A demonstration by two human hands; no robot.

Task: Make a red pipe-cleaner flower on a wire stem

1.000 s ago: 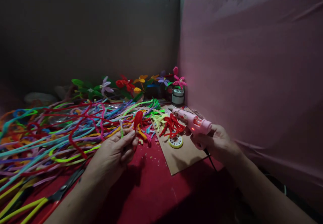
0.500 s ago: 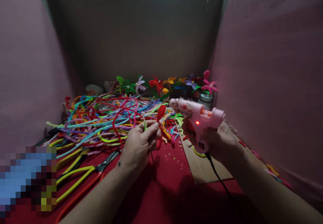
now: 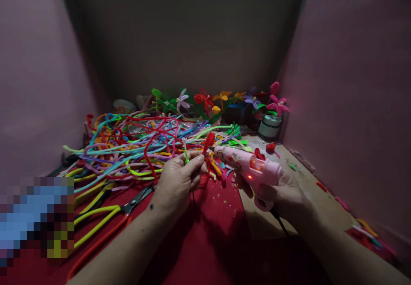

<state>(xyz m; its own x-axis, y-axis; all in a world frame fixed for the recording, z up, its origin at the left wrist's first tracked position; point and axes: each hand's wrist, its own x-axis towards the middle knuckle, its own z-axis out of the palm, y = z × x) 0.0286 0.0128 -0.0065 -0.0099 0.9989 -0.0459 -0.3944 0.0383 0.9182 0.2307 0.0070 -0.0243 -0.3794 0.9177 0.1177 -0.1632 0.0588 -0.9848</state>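
Between the thumb and fingers of my left hand (image 3: 180, 178) is a red pipe-cleaner petal (image 3: 209, 140), its rounded loop pointing up. A pale-tipped green stem (image 3: 186, 151) also rises out of that hand, and more red pipe cleaner hangs below the fingers. My right hand (image 3: 279, 193) is wrapped round the handle of a pink glue gun (image 3: 245, 161) with a lit red light. Its nozzle points left, right beside the red petal; whether it touches cannot be made out. A black cord trails down from the handle.
Loose coloured pipe cleaners (image 3: 128, 143) pile up at left. Yellow-handled pliers (image 3: 96, 214) and other tools lie before them. Finished pipe-cleaner flowers (image 3: 204, 99) stand along the back, near a jar (image 3: 269, 126). Cardboard (image 3: 302, 171) with scraps lies at right on the red cloth (image 3: 205, 242).
The glue gun has come left and down, tilting so its nozzle is at the red petal. My left hand stays nearly in place. The view has shifted slightly.
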